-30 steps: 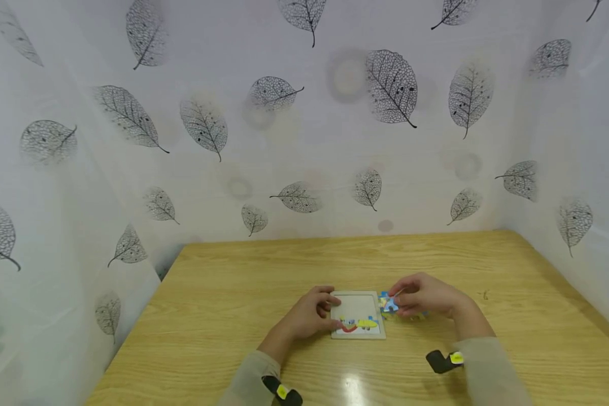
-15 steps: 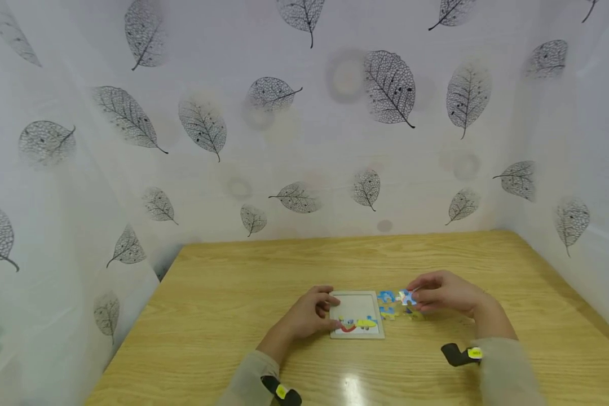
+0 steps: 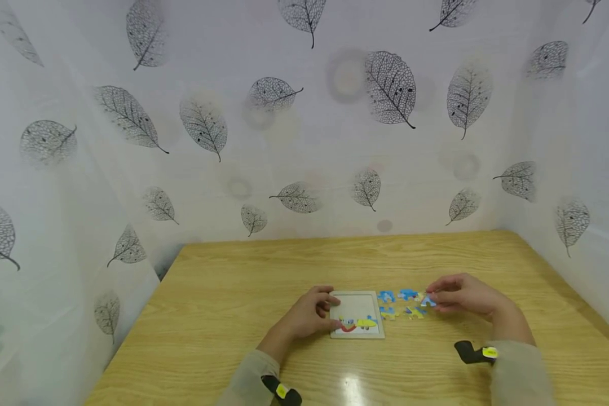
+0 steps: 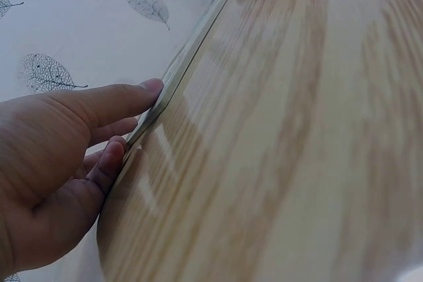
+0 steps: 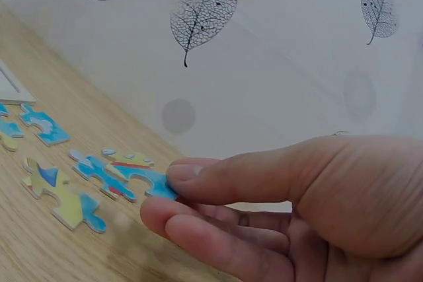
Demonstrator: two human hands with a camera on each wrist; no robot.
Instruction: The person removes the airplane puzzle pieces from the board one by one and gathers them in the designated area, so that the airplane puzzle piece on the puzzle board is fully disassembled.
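On the table lies a square puzzle tray with a pale rim; a strip of picture in red, yellow and blue fills its lower part. My left hand grips the tray's left side, its thumb on the rim and the other fingers along the edge. To the right of the tray, my right hand pinches a blue jigsaw piece between thumb and fingers. That piece overlaps a yellow and red piece in the right wrist view.
Several loose jigsaw pieces lie between the tray and my right hand, among them a blue piece and a yellow and blue piece. A leaf-patterned curtain hangs behind the wooden table.
My right hand has moved right, away from the tray, carrying the blue jigsaw piece past the other loose pieces, which now show. My left hand has stayed on the tray.
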